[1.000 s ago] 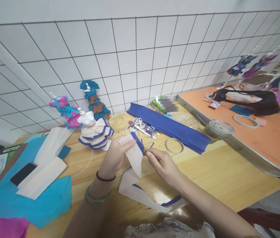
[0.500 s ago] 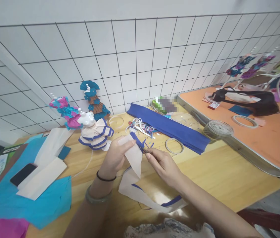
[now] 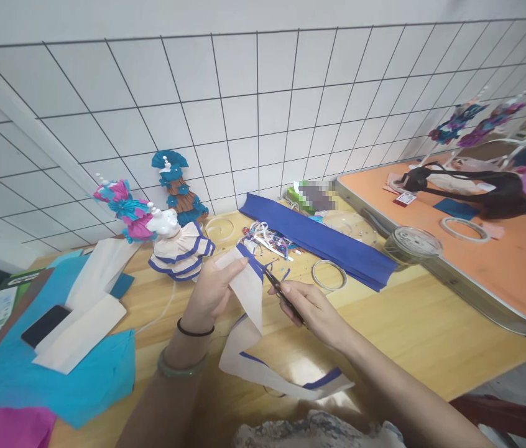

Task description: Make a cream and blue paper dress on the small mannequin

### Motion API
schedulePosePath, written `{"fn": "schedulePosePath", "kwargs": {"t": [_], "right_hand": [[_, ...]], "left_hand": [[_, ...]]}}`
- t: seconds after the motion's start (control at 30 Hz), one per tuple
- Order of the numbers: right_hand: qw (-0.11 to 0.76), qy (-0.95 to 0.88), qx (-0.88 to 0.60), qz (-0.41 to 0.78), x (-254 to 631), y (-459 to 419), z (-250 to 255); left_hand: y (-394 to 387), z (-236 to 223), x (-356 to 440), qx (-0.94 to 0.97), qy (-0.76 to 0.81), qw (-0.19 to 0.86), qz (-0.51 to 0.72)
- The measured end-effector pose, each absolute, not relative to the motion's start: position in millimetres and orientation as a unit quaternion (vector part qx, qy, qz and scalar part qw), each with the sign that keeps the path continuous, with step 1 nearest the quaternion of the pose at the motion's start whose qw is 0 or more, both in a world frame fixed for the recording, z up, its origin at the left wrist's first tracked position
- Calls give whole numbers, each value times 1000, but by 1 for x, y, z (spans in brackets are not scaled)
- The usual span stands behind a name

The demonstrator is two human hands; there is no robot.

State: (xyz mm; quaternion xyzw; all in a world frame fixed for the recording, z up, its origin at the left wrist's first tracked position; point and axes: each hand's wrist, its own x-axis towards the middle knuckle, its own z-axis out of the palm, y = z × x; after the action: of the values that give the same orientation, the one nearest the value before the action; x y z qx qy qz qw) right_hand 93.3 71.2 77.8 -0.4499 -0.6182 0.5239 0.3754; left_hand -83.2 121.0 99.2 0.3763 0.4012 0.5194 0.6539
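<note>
My left hand (image 3: 211, 283) pinches a cream paper strip (image 3: 247, 289) edged in dark blue, with the thumb on top. From there the strip hangs down and curls across the table toward my body. In my right hand (image 3: 312, 305) is a pair of small dark scissors (image 3: 283, 290), their tips beside the blue edge. A thin blue sliver (image 3: 286, 274) lies close to the tips. Left of my hands stands a white figurine (image 3: 165, 223) in a cream skirt (image 3: 181, 252) with blue bands.
Behind my hands lie a folded blue paper length (image 3: 319, 239), a heap of paper scraps (image 3: 267, 239) and a tape roll (image 3: 329, 275). Turquoise paper (image 3: 104, 367) with a phone (image 3: 46, 326) is at left. An orange table (image 3: 500, 274) adjoins at right, near a clear round container (image 3: 413, 244).
My right hand has drawn back slightly to the right, so more of the scissors shows. My left hand and the strip have shifted a little to the left.
</note>
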Motion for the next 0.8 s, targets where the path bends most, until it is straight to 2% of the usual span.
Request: {"fn": "schedulePosePath", "kwargs": {"t": [0.27, 0.43, 0.5, 0.8], "right_hand": [[314, -612, -438, 580, 128, 74, 72], [443, -522, -435, 585, 133, 83, 68], [455, -525, -440, 568, 124, 86, 71], [357, -559, -428, 614, 101, 94, 83]], "left_hand": [[122, 104, -88, 355, 406, 663, 519], [119, 102, -85, 382, 397, 684, 477], [116, 100, -82, 402, 397, 692, 450], [112, 99, -79, 438, 388, 703, 405]]}}
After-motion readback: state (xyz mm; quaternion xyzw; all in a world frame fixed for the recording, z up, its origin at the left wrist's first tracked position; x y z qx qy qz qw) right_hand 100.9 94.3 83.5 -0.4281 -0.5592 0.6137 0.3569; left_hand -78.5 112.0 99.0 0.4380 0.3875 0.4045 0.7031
